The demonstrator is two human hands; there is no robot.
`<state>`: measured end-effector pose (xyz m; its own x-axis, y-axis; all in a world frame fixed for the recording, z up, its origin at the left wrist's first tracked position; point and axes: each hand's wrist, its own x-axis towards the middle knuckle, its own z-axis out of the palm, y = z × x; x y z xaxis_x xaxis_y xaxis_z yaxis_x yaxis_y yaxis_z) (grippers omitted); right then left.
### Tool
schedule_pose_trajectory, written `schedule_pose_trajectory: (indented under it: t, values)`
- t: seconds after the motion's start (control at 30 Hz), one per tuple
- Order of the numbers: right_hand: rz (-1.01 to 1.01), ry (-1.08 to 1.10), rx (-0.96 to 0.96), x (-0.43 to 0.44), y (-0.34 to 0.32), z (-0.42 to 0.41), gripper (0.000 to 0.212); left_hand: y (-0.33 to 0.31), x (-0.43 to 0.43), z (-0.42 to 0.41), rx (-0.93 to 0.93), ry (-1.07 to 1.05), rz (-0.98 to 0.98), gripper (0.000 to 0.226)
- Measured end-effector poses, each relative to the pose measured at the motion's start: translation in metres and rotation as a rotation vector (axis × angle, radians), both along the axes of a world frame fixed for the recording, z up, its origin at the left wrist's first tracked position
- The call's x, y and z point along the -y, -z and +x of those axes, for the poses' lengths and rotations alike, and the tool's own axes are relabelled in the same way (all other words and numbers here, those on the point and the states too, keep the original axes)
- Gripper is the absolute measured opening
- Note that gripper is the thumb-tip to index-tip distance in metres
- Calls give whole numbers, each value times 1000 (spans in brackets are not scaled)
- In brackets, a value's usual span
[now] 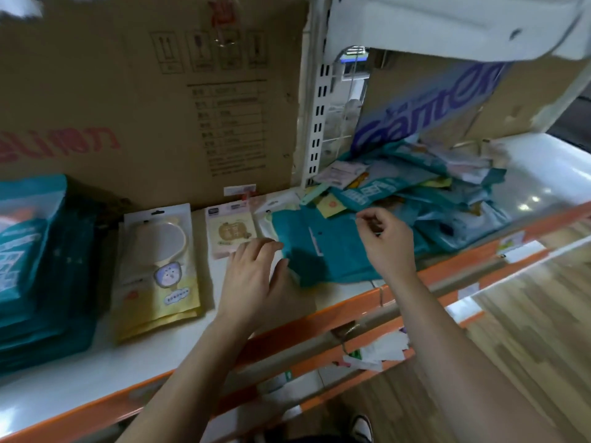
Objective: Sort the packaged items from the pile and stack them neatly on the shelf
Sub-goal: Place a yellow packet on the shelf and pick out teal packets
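A loose pile of teal and pastel packets (415, 193) lies on the white shelf (96, 366) at the right. One flat teal packet (323, 244) lies at the pile's near edge. My left hand (252, 276) rests flat with straight fingers on the shelf, touching that packet's left edge. My right hand (383, 241) hovers over the packet's right side with fingers loosely curled, holding nothing I can make out. To the left lie a pink-and-yellow packet (228, 233), a stack of yellow packets (158, 270) and a tall stack of teal packets (35, 273).
A big brown carton (153, 100) stands at the back of the shelf. A second carton with blue lettering (447, 100) leans behind the pile. A white slotted upright (319, 116) divides the bays. The shelf has an orange front rail (319, 318); lower shelves and wooden floor (527, 314) lie beyond.
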<state>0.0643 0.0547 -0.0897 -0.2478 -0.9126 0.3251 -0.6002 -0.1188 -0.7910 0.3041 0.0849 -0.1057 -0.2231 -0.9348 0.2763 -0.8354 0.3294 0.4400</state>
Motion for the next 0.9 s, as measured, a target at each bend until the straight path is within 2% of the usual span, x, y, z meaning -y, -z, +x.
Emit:
schedule_pose_trajectory:
  t: [0.17, 0.27, 0.47, 0.6, 0.67, 0.8, 0.9]
  values:
    - [13, -109, -38, 3, 4, -45, 8, -2, 3, -51, -143, -141, 219, 35]
    - [20, -184, -46, 8, 3, -69, 6, -2, 7, -68, -225, -272, 272, 34]
    - [64, -323, -28, 12, 7, -99, 7, -10, 15, -90, -590, -506, 414, 50]
    - [59, -380, 29, 13, 9, -105, 8, -3, 15, -101, -790, -606, 458, 48]
    - [57, -396, 60, 14, 10, -105, 9, -3, 17, -101, -818, -642, 470, 44]
    - [74, -402, 92, 15, 11, -105, 9, -5, 19, -102, -708, -624, 498, 22]
    - [74, -374, 117, 17, 9, -105, 9, -7, 19, -101, -720, -570, 508, 9]
